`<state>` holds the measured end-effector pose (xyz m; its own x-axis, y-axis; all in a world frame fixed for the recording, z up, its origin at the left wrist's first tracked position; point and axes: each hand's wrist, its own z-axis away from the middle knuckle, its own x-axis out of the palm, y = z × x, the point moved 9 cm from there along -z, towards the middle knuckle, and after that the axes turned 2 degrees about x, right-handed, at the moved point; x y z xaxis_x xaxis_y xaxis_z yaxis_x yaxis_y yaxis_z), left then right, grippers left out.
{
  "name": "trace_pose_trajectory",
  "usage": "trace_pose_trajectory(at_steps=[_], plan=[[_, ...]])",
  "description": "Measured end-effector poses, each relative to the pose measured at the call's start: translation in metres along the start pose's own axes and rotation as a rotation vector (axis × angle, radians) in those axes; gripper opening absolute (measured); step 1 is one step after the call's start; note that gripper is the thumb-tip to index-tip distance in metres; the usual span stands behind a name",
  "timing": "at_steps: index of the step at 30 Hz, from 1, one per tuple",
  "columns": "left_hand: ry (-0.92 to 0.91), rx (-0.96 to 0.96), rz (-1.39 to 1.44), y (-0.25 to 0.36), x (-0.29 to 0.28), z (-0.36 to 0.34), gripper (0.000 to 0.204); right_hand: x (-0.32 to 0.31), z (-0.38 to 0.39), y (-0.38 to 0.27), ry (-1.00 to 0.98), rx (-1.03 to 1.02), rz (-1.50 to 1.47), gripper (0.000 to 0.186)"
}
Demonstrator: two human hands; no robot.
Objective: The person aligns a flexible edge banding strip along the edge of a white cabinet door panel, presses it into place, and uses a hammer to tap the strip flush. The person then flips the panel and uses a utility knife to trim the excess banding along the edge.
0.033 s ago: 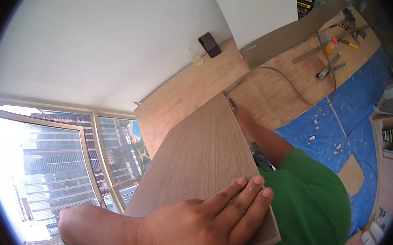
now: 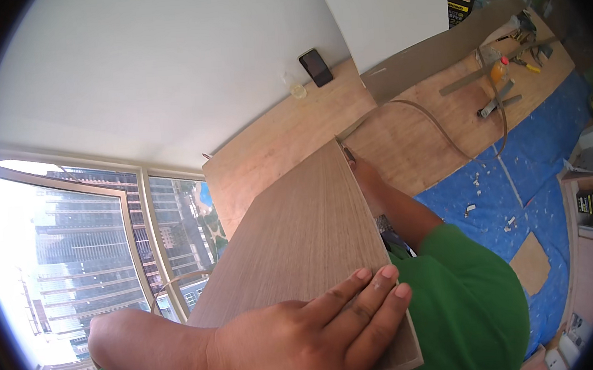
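A long wood-grain board [image 2: 280, 241] stretches away in front of me, with its narrow edge toward my right side. My left hand [image 2: 307, 335] lies flat across the near end, fingers stretched out and tips reaching the right edge; its thumb is hidden. At the far corner, my right hand [image 2: 368, 176] is closed beside the edge around a slim dark tool [image 2: 349, 155], whose kind I cannot make out. A thin brown edging strip [image 2: 418, 108] runs from near that corner and curls over the plywood.
Past the board lies a plywood worktop [image 2: 404, 150] with a phone [image 2: 316, 67], a clear bottle [image 2: 297, 89], an orange drink bottle [image 2: 499, 70], a metal tool [image 2: 496, 101] and yellow-handled pliers [image 2: 527, 66]. Blue sheeting [image 2: 490, 199] with scraps covers the floor; a window [image 2: 82, 269] is at left.
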<state>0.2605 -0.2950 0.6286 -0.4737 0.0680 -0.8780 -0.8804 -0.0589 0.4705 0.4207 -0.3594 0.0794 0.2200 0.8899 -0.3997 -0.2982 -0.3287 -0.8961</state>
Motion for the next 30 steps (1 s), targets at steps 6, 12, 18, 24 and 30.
trace_pose_trajectory(at_steps=[6, 12, 18, 24, 30], plan=[[0.007, -0.018, 0.034, -0.001, -0.007, -0.007, 0.076, 0.021, -0.022, 0.031, -0.113, 0.192, 0.129, 0.045], [0.096, 0.041, -0.035, -0.002, 0.004, -0.001, 0.077, 0.020, -0.028, 0.025, -0.108, 0.158, 0.124, 0.044], [0.040, 0.032, -0.023, -0.001, 0.003, -0.003, 0.077, 0.021, -0.029, 0.031, -0.094, 0.153, 0.206, 0.043], [0.036, 0.001, -0.010, -0.003, 0.001, -0.004, 0.074, 0.022, -0.019, 0.018, -0.208, 0.268, 0.171, 0.043], [0.111, 0.104, -0.088, 0.001, 0.000, -0.007, 0.071, 0.049, -0.058, 0.091, -0.141, 0.229, 0.125, 0.041]])
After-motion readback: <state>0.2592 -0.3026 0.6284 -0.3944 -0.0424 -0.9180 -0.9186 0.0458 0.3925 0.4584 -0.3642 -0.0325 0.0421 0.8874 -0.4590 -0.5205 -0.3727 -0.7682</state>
